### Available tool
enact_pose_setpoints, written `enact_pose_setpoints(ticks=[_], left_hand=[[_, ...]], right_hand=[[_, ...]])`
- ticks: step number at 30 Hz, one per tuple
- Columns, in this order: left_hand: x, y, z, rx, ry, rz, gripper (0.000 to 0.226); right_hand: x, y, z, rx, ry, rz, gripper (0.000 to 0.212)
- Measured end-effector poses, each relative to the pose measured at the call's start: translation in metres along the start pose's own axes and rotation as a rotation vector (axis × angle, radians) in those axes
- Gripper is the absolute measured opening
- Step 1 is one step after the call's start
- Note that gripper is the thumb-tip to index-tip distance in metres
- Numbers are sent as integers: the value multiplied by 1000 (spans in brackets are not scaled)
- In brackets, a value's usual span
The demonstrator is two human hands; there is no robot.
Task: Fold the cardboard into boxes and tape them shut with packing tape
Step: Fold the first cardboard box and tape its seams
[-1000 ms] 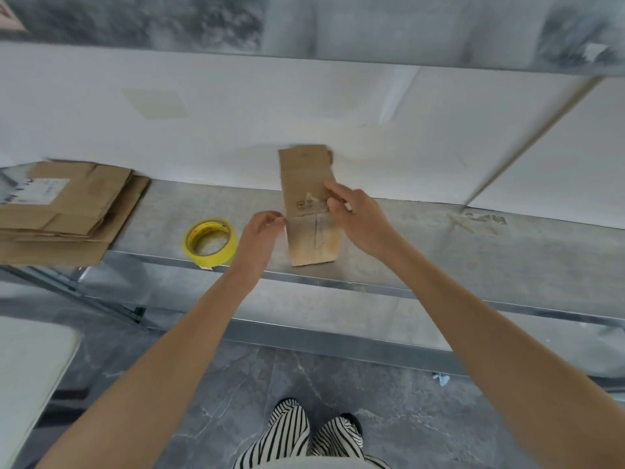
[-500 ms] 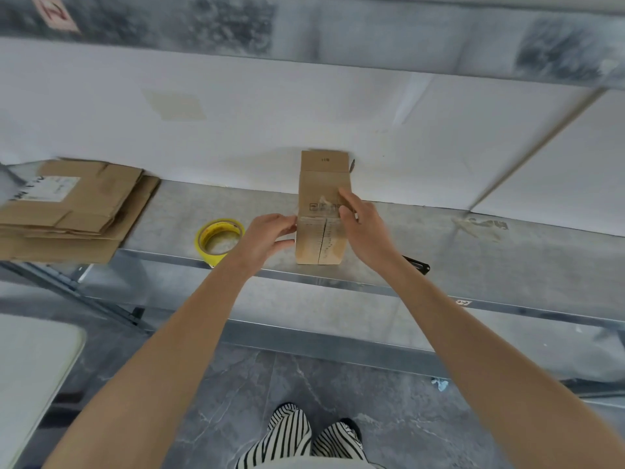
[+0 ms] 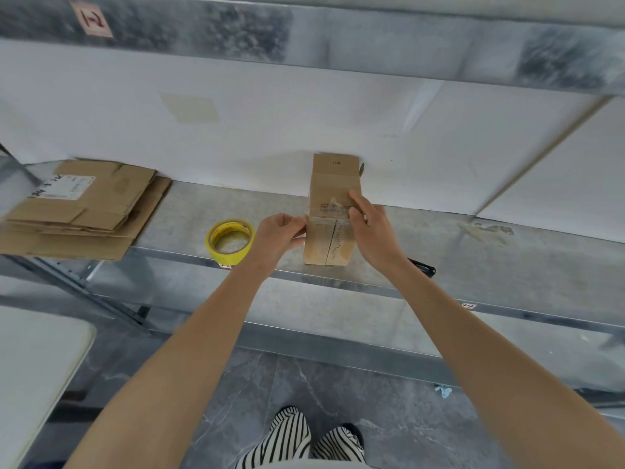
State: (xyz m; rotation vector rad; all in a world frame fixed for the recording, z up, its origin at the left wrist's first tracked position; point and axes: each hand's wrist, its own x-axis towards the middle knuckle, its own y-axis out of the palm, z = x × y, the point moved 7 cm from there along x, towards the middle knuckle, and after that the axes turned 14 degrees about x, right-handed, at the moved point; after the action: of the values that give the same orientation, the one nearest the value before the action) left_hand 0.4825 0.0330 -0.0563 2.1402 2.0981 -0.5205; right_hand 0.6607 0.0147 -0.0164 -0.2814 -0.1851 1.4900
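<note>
The box (image 3: pixel 333 198) sits on the metal bench (image 3: pixel 473 258) close to its front edge, a little left of centre, its far end against the white panel (image 3: pixel 270 130) behind. Its near end is closed, and the seam between the two flaps runs down the middle of that face. A strip of clear tape crosses the edge where that face meets the top. The far flap stands open.

The left hand (image 3: pixel 282 238) has its fingers curled and pinches at the left edge of the box, level with the tape strip. I cannot tell whether it grips the cardboard or the tape end. The right hand (image 3: pixel 370 231) holds the box from the right, with the thumb and forefinger laid on the top face over the tape and the other fingers bent round the side.

A yellow tape roll (image 3: pixel 230 258) lies flat on the bench just left of the left hand. Farther left is a stack of flat cardboard (image 3: pixel 84 211), overhanging the bench edge. A small black tool (image 3: pixel 422 265) shows beside the right wrist. Striped shoes (image 3: pixel 297 434) stand on the grey floor below.
</note>
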Motion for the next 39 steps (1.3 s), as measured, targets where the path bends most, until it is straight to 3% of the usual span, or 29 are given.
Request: enact_pose_setpoints(ticks=[20,26,29,33,39], left_hand=[[-8,-8,-21,164,-12,-18,13],[-13,-10,-15,97,-33,-11,42],[-14,-9,-13,77,-33,13,29],[-13,4,-10,218,69,-43,14],[-13,20,-10,230,184,-175,27]], right_hand=[[3,-3,3,-47,13,36,43],[3,-2,2,-48,7,64,43],[6,-2,1,-40,-1,65,42],[6,0,-1,-35,-3,43,42],[8,-3,-6,33,-3,-22,43]])
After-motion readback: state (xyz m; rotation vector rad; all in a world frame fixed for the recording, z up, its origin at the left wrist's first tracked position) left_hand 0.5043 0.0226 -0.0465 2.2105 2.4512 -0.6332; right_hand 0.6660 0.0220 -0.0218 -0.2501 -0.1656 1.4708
